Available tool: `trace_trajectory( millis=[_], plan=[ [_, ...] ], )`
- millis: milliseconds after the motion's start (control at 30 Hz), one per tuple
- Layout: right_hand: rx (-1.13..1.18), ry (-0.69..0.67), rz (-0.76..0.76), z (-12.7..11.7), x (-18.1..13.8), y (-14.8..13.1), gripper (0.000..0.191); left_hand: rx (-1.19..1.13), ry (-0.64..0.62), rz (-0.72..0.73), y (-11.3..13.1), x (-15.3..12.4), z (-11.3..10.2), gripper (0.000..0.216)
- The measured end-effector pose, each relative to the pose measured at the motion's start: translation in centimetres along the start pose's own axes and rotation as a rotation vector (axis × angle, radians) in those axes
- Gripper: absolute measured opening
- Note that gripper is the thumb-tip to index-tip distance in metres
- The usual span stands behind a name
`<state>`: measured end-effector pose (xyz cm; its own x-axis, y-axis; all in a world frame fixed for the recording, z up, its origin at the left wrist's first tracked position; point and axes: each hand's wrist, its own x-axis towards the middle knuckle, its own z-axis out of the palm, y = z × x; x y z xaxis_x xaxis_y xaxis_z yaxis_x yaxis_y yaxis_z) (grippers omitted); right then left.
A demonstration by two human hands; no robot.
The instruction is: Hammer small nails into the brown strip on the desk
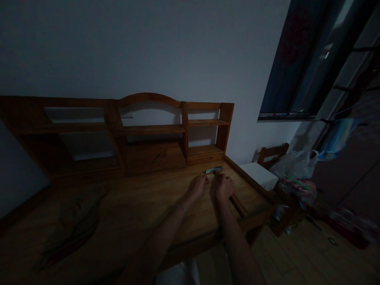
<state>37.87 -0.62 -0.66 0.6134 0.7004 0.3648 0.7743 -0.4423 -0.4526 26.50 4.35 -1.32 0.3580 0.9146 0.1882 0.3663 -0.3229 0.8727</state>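
Note:
A hammer with a metal head (213, 170) and a wooden handle (238, 204) lies on the wooden desk (124, 206), near its right edge. My right hand (224, 187) rests over the handle just behind the head, fingers curled around it. My left hand (198, 185) lies beside it on the desktop, fingers bent and close together, touching or nearly touching the hammer near the head; I cannot make out anything in it. The room is dim.
A wooden shelf unit (148, 130) stands along the back of the desk against the wall. To the right are a white box (259, 175), a wooden chair back (272, 152), plastic bags (295, 164) and clutter on the floor.

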Motion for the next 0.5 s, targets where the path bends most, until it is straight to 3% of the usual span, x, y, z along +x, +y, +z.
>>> trace_trajectory(
  millis=[200,333,400,500],
  plan=[
    [-0.006,0.0,-0.006,0.3,0.3,0.3,0.032,0.171,0.025,0.138,-2.6,-0.6,-5.1,0.018],
    [-0.005,0.004,-0.019,0.5,0.2,0.4,0.033,0.281,-0.049,0.272,-4.7,-1.1,-9.2,0.018],
    [-0.003,0.005,-0.026,0.6,0.2,0.3,0.033,0.315,-0.055,0.254,-5.6,-1.6,-10.7,0.017],
    [0.0,-0.002,-0.027,0.6,0.2,0.3,0.032,0.361,-0.066,0.119,-6.2,-2.5,-11.6,0.018]
  ],
)
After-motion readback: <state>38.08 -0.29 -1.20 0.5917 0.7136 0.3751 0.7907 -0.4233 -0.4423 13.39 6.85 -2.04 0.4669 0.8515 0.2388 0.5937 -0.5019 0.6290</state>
